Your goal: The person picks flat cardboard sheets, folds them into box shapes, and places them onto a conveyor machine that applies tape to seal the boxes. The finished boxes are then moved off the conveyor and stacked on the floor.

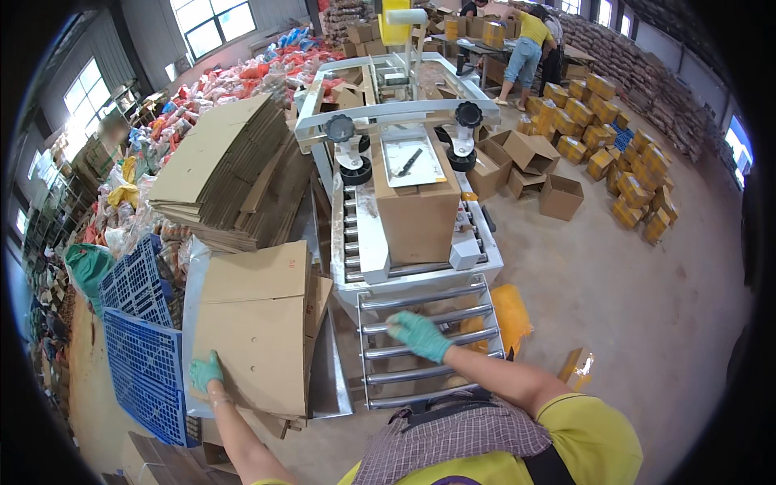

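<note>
At the lower left, my left hand (206, 373), in a green glove, grips the left edge of a flattened cardboard box (250, 323). This box lies on top of other folded cardboard beside the conveyor. My right hand (420, 335), also gloved in green, hovers over the metal roller conveyor (420, 376) with fingers loosely bent and nothing seen in them. Ahead of it, an upright cardboard box (418, 222) stands in the box-sealing machine (396, 121), between its side guides. A black-handled tool (411, 162) lies on the white plate above that box.
A tall stack of flattened cartons (218, 166) leans at left, near blue plastic pallets (145, 364). Open cardboard boxes (529, 158) and yellow-taped boxes (638, 190) sit on the floor at right. A person in yellow (529, 40) bends over a far table. An orange-yellow bag (511, 317) lies beside the rollers.
</note>
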Action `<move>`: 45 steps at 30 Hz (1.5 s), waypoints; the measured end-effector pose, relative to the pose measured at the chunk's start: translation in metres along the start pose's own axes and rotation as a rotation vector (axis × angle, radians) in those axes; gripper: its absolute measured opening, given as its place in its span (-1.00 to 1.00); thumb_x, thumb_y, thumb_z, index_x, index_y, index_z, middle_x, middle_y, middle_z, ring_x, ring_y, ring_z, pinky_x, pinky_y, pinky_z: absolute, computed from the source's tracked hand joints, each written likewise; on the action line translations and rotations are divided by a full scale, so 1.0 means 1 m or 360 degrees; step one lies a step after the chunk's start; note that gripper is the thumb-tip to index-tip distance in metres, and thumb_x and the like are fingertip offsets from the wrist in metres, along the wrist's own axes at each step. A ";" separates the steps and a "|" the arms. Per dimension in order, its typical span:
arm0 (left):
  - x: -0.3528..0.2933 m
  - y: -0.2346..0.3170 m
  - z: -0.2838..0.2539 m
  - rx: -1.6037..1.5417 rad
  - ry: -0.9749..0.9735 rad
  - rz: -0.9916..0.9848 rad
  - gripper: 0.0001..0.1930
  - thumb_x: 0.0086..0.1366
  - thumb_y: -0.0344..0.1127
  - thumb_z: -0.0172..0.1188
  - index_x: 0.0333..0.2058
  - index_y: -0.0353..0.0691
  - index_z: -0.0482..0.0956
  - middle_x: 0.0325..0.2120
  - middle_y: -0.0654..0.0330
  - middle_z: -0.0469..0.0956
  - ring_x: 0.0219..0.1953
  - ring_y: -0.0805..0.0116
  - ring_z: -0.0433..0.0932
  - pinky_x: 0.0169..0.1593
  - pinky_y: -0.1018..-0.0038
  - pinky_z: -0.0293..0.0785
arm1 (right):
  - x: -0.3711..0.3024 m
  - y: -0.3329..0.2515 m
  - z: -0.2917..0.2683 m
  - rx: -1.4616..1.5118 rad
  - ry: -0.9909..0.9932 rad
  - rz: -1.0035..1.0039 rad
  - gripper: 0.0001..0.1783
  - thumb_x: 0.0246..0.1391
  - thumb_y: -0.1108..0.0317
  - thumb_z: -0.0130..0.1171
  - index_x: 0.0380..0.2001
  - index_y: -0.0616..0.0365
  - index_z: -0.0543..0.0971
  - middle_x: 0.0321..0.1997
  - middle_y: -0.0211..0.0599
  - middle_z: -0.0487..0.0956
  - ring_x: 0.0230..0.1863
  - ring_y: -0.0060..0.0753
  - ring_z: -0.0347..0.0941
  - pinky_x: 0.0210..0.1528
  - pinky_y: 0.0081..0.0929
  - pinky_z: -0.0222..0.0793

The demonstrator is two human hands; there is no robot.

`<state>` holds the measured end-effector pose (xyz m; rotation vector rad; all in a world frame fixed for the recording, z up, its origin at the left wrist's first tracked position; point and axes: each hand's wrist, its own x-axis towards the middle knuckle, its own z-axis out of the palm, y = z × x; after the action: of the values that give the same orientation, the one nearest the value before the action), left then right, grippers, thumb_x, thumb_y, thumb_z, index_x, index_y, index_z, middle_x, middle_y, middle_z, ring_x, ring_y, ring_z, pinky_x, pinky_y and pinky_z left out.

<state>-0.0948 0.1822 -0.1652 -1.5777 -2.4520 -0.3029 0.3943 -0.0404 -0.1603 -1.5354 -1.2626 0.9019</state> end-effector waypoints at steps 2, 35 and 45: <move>-0.006 -0.006 0.010 0.0163 0.0184 0.0030 -0.28 0.07 0.27 0.14 -0.08 -0.33 0.48 -0.06 -0.11 0.47 0.00 -0.01 0.42 0.07 0.18 0.35 | 0.017 0.018 0.037 0.0222 -0.0295 0.0204 -0.67 0.18 0.20 0.09 -0.08 0.17 0.50 -0.15 -0.36 0.56 -0.15 -0.46 0.48 -0.12 -0.53 0.41; -0.292 0.265 -0.291 -0.1312 0.0233 0.2883 -0.41 0.08 0.21 0.12 -0.14 -0.22 0.55 -0.63 0.28 0.44 -0.51 0.30 0.47 0.08 0.23 0.41 | 0.048 -0.110 -0.184 0.0225 0.0292 -0.0869 -0.11 -0.13 0.31 0.26 0.29 0.10 0.10 0.37 -0.08 0.07 0.41 -0.20 -0.08 0.35 -0.33 -0.08; -0.303 0.264 -0.248 -0.0464 -0.0420 0.2089 -0.72 0.22 -0.03 0.09 -0.35 -0.12 0.56 -0.60 0.15 0.52 -0.42 0.10 0.52 -0.25 0.22 0.37 | 0.027 -0.197 -0.223 -0.1733 -0.0280 -0.0593 -0.82 -0.21 0.18 0.20 -0.60 0.02 0.60 -0.55 -0.24 0.57 -0.46 -0.17 0.53 -0.36 -0.26 0.43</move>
<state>0.2843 -0.0439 0.0014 -3.0278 -1.0209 -0.2007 0.5476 -0.0493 0.0958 -1.9007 -2.2809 0.0387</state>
